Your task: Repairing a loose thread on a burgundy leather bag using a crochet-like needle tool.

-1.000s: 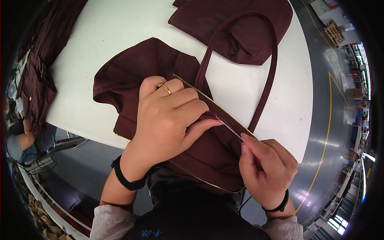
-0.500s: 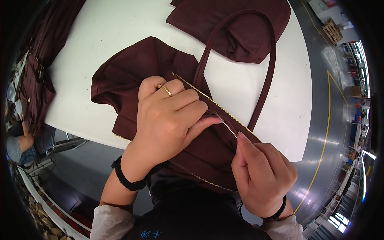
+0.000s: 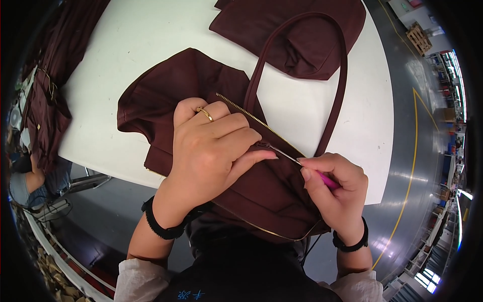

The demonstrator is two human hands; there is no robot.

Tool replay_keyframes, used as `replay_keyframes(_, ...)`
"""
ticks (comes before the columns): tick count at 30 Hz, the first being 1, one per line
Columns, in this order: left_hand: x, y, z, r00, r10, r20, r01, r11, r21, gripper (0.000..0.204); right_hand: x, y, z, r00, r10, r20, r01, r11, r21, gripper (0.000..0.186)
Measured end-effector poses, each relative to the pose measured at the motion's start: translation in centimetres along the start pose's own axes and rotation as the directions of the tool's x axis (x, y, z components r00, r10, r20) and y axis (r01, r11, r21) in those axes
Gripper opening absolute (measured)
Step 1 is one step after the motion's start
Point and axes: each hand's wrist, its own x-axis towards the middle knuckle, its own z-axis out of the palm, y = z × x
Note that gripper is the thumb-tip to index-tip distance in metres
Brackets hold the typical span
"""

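Observation:
A dark maroon fabric bag with a long strap lies bunched at the table's near edge. Brass-toned zipper teeth run along its opening. My left hand, wearing a gold ring, is closed on the bag's cloth, pinching a small maroon loop or fold near the zipper. Between the thumb and fingers of my right hand is a thin metal-shafted tool with a magenta handle. Its shaft points left to the pinched spot; the exact tip is hard to make out.
Another maroon bag or piece lies at the far side of the white table. More maroon cloth hangs at the left, by a person's arm. Grey floor with a yellow line lies to the right.
My right hand has turned and risen slightly, so the magenta handle now shows. The tool's shaft lies flatter. My left hand keeps its hold in nearly the same place.

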Motion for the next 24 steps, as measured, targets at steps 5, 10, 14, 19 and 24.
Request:
replay_keyframes(5, 0.0, -0.1, 0.0, 1.000, -0.013, 0.004, 0.013, 1.000, -0.015, 0.030, -0.1, 1.1, -0.3, 0.984, 0.132, 0.123, -0.157, 0.963, 0.218, 0.013)
replay_keyframes(10, 0.0, -0.1, -0.1, 1.000, -0.021, 0.021, 0.021, 1.000, -0.015, 0.031, -0.1, 1.7, -0.3, 0.972, 0.131, 0.194, -0.181, 0.946, 0.271, 0.015)
replay_keyframes(14, -0.1, -0.2, 0.0, 1.000, -0.026, 0.013, 0.026, 0.999, -0.035, 0.030, 0.1, 1.6, -0.4, 0.966, 0.138, 0.219, -0.190, 0.952, 0.238, 0.012)
replay_keyframes(19, -0.1, -0.2, 0.0, 0.999, -0.036, 0.027, 0.037, 0.998, -0.045, 0.029, 0.4, 1.9, -0.4, 0.939, 0.151, 0.309, -0.261, 0.899, 0.353, 0.010)
replay_keyframes(24, -0.1, -0.4, 0.0, 0.999, -0.043, 0.030, 0.045, 0.997, -0.065, 0.028, 0.6, 2.2, -0.6, 0.928, 0.134, 0.348, -0.266, 0.892, 0.366, 0.011)
